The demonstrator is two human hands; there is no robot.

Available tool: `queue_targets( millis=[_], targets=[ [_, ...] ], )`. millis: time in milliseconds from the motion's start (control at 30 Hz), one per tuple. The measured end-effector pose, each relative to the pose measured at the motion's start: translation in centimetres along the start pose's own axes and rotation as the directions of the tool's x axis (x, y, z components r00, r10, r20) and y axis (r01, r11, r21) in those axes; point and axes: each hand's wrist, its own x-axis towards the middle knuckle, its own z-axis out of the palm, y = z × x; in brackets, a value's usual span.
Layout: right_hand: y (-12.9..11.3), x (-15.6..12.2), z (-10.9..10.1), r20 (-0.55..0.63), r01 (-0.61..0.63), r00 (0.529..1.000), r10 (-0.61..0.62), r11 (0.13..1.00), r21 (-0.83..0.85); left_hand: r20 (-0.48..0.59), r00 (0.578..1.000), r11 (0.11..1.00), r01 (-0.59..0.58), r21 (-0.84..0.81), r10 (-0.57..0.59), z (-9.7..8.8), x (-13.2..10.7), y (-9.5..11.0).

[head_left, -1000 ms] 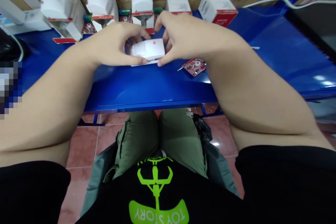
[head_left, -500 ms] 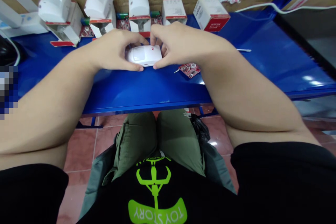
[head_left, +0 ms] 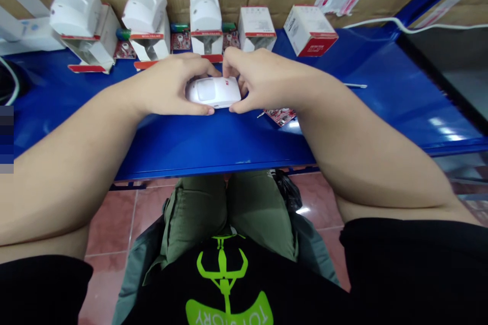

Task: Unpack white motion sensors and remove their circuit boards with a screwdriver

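Observation:
A white plastic sensor housing (head_left: 213, 91) lies on the blue table (head_left: 213, 142), gripped from both sides. My left hand (head_left: 168, 84) curls round its left end, thumb underneath at the front. My right hand (head_left: 263, 81) pinches its right end with thumb and fingers. A red circuit board (head_left: 281, 114) lies on the table just right of my right thumb, partly hidden by my wrist.
Along the back edge stand several white sensor units on opened red-and-white boxes (head_left: 147, 25), two closed boxes (head_left: 309, 28), and small red boards between them. A thin metal pin (head_left: 356, 85) lies at the right. A white cable (head_left: 381, 23) runs along the cardboard wall.
The housing has closed flat onto its base between my hands. The view has tipped a little, so everything sits lower in the frame.

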Motion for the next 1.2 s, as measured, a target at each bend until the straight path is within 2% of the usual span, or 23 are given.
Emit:
queue_targets(
  millis=[133,333,433,633,767,1033,1133,1200],
  targets=[
    [-0.6,0.0,0.2,0.014,0.006,1.000,-0.006,1.000,-0.018,0.005,0.999,0.999,-0.050,0.014,0.050,0.0,-0.2,-0.7],
    [0.9,0.5,0.6,-0.017,0.072,0.997,-0.071,0.996,0.049,-0.010,0.991,0.979,0.129,-0.161,-0.132,-0.1,-0.2,1.5],
    [1.6,0.7,0.7,-0.025,0.076,0.997,-0.074,0.994,0.084,-0.023,0.983,0.957,0.172,-0.233,-0.182,-0.1,0.0,2.1],
    [1.3,0.7,0.7,-0.019,0.086,0.996,-0.085,0.995,0.050,0.026,0.998,0.999,0.049,-0.023,-0.049,-0.1,-0.2,0.9],
    [1.3,0.7,0.4,0.002,0.078,0.997,-0.078,0.995,0.068,0.049,0.999,0.997,0.019,0.068,-0.023,0.0,-0.3,0.4],
    [1.3,0.6,0.5,0.004,0.037,0.999,-0.038,0.988,0.149,0.037,0.994,0.993,0.103,-0.050,-0.101,-0.2,-0.4,1.1],
    [1.3,0.7,0.6,-0.011,0.089,0.996,-0.089,0.985,0.150,0.049,0.988,0.986,0.149,-0.074,-0.145,-0.7,-0.7,1.5],
    [1.4,0.8,0.5,-0.013,0.132,0.991,-0.132,0.984,0.117,0.030,0.980,0.967,0.198,-0.159,-0.196,-0.9,-0.9,1.9]
  ],
)
